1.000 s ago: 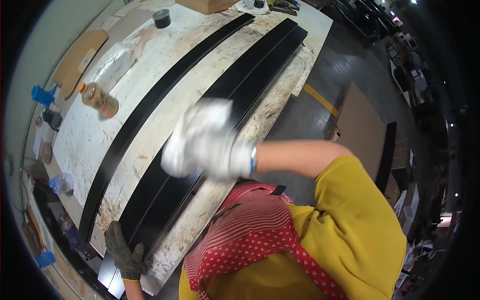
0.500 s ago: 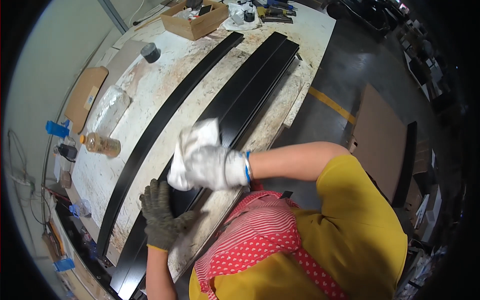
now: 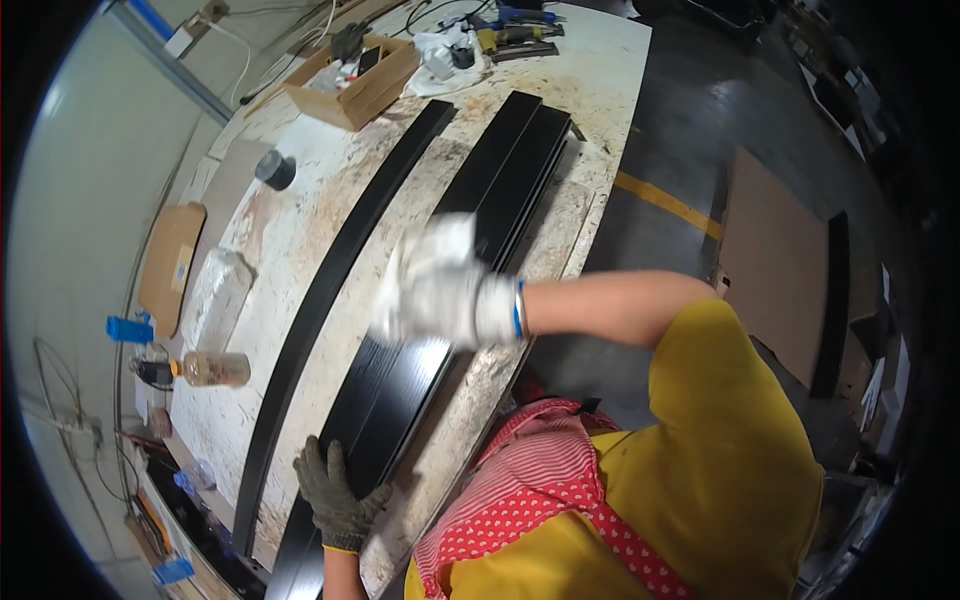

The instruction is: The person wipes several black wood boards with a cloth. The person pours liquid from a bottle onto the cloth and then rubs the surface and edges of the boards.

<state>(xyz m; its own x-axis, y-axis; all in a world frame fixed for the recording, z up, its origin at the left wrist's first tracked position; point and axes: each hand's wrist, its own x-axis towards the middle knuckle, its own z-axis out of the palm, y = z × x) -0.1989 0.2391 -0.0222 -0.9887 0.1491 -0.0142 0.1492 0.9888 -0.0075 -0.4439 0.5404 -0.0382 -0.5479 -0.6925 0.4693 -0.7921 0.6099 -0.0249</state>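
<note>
My right hand (image 3: 445,305), in a white glove with a blue cuff edge, presses a bunched white cloth (image 3: 447,236) onto long black boards (image 3: 390,385). Motion blurs both glove and cloth. The boards lie side by side lengthwise on a stained white worktable (image 3: 250,290), and a light streak shines on them just nearer than the cloth. Toward their near end, my left hand (image 3: 338,497), in a dark grey-green glove, rests on the boards with its fingers spread and thumb out. A separate narrow black strip (image 3: 340,265) lies to the left, apart from both hands.
Along the left are a bottle of yellowish liquid (image 3: 218,369), a clear plastic-wrapped pack (image 3: 220,290) and a dark round pot (image 3: 275,170). At the far end stand a wooden box (image 3: 355,95) and several hand tools (image 3: 520,38). A brown panel (image 3: 775,270) is right of the table.
The cloth in my right hand has moved farther along the boards, away from me. My left hand stays about where it was on them. The whole view has shifted slightly.
</note>
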